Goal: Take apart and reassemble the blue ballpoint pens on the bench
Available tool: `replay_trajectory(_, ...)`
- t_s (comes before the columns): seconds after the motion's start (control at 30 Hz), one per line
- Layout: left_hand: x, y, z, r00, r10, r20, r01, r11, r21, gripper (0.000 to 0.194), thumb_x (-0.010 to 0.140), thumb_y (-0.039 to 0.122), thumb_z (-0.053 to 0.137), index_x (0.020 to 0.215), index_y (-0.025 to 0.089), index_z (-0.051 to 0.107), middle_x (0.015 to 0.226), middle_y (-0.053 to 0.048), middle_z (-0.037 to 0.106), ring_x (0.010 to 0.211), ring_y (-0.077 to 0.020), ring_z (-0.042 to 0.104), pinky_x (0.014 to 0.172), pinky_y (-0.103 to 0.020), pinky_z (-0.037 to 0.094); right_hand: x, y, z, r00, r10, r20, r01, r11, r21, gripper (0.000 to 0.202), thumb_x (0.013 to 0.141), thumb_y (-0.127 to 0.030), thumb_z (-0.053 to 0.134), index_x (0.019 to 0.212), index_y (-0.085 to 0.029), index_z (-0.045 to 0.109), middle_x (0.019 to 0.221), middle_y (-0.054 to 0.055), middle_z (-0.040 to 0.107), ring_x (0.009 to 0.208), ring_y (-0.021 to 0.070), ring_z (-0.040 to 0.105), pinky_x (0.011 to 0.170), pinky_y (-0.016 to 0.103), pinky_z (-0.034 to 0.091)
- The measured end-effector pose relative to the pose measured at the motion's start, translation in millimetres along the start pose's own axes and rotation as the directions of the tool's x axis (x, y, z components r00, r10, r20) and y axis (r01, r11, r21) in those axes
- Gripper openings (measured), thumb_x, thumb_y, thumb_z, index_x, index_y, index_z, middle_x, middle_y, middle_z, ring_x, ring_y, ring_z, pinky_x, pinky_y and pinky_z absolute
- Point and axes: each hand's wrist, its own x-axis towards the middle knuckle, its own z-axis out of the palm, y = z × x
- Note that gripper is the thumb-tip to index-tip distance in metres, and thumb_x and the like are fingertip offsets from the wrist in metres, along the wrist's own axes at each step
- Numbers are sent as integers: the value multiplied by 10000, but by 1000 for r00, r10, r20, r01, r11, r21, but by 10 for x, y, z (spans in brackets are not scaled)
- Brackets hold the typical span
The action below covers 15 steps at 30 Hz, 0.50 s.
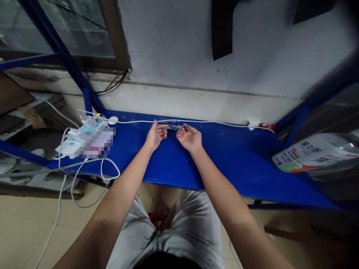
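Observation:
A thin, grey, metal-looking piece (173, 127) spans the gap between my two hands, just above the back part of the blue shelf (224, 157). Its left end is pinched in the fingers of my left hand (155, 137). The fingertips of my right hand (190, 139) close on its right end. Fine details of the piece are too small to make out. Behind it, a dark slim object (169, 121) lies near the white cable (210, 121) along the back edge.
White power strips and adapters (71, 144) with looped cables sit at the left, beside a pixelated packet (98, 144). A large labelled bottle (314, 153) lies at the right. Blue frame posts (86, 99) rise at both sides, before the wall (174, 48).

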Motion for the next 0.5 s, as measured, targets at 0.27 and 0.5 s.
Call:
replay_trajectory(0.27,-17,13,15,1000,-20,-19,20,1000,-10,715,901,811,514,919,145,775,641,-89,627,577,-177,562,590,-325,439,25,-1,-28,1000,2,16,-2,1000,16,122,928,-301,502,904,-225,594,740,32,526,673,183,502,605,312,428)
replay_trajectory(0.5,-28,18,17,1000,-16,-12,16,1000,7,750,887,844,497,956,149,771,643,-85,619,574,-184,566,595,-339,441,30,-1,-31,1000,-13,7,13,1000,-18,129,921,-336,524,914,-229,595,743,33,534,668,188,500,608,323,433)
